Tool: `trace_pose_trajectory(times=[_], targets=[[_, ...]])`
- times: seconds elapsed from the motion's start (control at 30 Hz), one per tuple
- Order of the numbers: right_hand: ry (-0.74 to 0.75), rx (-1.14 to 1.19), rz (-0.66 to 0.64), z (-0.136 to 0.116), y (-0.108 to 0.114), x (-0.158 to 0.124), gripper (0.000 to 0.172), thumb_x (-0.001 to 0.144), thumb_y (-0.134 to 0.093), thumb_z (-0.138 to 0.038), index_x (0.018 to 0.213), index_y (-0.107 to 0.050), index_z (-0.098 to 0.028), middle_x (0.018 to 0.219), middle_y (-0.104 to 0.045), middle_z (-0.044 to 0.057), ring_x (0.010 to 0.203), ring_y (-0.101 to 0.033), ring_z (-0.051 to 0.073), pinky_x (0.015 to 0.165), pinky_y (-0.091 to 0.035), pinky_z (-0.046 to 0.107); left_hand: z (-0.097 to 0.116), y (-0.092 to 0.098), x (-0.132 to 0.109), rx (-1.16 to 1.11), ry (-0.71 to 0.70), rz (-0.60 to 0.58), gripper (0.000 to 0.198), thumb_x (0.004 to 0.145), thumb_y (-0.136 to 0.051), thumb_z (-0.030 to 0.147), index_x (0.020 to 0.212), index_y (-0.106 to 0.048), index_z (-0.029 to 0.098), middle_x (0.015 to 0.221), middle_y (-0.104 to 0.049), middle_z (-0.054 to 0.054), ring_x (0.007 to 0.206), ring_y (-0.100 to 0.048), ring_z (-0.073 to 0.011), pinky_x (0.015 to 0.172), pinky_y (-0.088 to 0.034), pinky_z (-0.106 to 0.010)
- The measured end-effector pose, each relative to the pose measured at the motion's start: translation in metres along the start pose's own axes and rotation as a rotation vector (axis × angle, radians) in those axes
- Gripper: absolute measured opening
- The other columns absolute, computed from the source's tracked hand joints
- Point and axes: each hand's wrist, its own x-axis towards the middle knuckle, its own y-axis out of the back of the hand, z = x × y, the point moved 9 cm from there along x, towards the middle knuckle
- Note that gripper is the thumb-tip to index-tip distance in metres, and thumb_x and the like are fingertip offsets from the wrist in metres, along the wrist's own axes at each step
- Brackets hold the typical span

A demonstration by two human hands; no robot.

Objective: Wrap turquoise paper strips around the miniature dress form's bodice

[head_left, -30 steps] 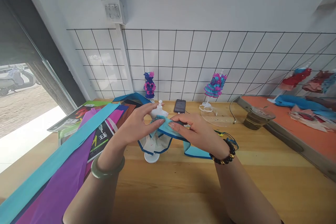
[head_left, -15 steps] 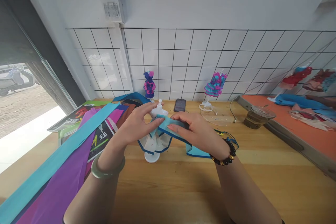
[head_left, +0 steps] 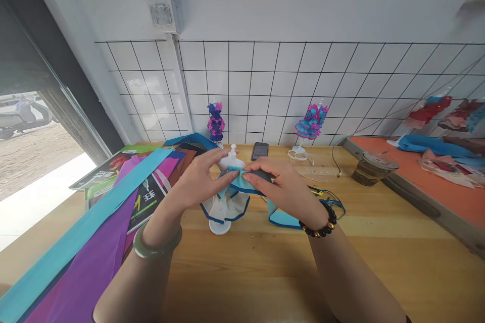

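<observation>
A small white mannequin (head_left: 229, 160) stands on a round base (head_left: 219, 227) at the middle of the wooden table (head_left: 246, 272). It wears a white skirt with dark blue trim. My left hand (head_left: 199, 179) pinches a light blue strip (head_left: 242, 181) against the mannequin's waist. Close on the right, my right hand (head_left: 282, 186) grips the same strip between thumb and fingers. The strip's loose end (head_left: 280, 218) trails down to the table under my right wrist.
Long turquoise and purple paper sheets (head_left: 87, 242) lie over magazines (head_left: 109, 166) at the left. Two dressed mannequins (head_left: 215, 123) (head_left: 310, 123), a phone (head_left: 259, 151) and a cable stand by the tiled wall. A lidded cup (head_left: 373, 167) and an orange board (head_left: 435, 186) with fabric pieces are at the right.
My right hand has slid left toward the mannequin, folding the blue strip tighter at the waist. My left hand has stayed in place.
</observation>
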Motion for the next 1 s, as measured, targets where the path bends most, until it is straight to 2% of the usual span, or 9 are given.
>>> trace_pose_trajectory(times=[0.23,0.4,0.53,0.77,1.0], targets=[[-0.047,0.028,0.017,0.002,-0.002,0.0,0.011,0.085,-0.057,-0.021,0.087,-0.068,-0.019,0.077,-0.065,-0.001,0.067,-0.053,0.01,0.057,-0.038,0.022,0.0,0.0,0.0,-0.002,-0.009,0.013,0.036,0.082,-0.06,0.042,0.113,-0.062,0.023,0.117,-0.065,-0.006,0.108,-0.059,-0.0243,0.095,-0.046,-0.04],[-0.14,0.075,0.089,0.012,0.001,-0.001,0.01,0.082,-0.062,-0.027,0.084,-0.067,-0.019,0.072,-0.064,-0.002,0.057,-0.049,0.009,0.05,-0.036,0.022,0.001,0.0,-0.001,-0.007,-0.016,0.008,0.04,0.082,-0.06,0.043,0.118,-0.06,0.024,0.121,-0.064,-0.006,0.112,-0.057,-0.0248,0.098,-0.044,-0.041],[-0.167,0.084,0.127,0.017,0.003,0.0,0.012,0.08,-0.064,-0.03,0.081,-0.066,-0.018,0.071,-0.063,-0.001,0.058,-0.049,0.009,0.05,-0.036,0.022,0.002,-0.002,-0.001,-0.005,-0.025,-0.015,0.042,0.084,-0.057,0.043,0.123,-0.058,0.025,0.119,-0.064,-0.007,0.109,-0.058,-0.0244,0.096,-0.045,-0.04],[-0.193,0.086,0.113,0.022,-0.003,0.0,0.017,0.081,-0.062,-0.036,0.081,-0.065,-0.019,0.067,-0.059,-0.002,0.056,-0.043,0.009,0.05,-0.034,0.023,0.009,-0.002,0.0,-0.017,-0.046,-0.041,0.038,0.088,-0.051,0.042,0.121,-0.06,0.024,0.11,-0.066,-0.006,0.097,-0.061,-0.0215,0.087,-0.048,-0.034],[-0.194,0.108,0.112,0.023,-0.003,0.0,0.018,0.08,-0.063,-0.036,0.077,-0.064,-0.018,0.064,-0.057,-0.002,0.055,-0.042,0.009,0.049,-0.034,0.023,0.009,-0.002,-0.001,-0.022,-0.047,-0.038,0.038,0.088,-0.051,0.042,0.121,-0.059,0.024,0.111,-0.065,-0.005,0.099,-0.06,-0.0214,0.088,-0.047,-0.034]])
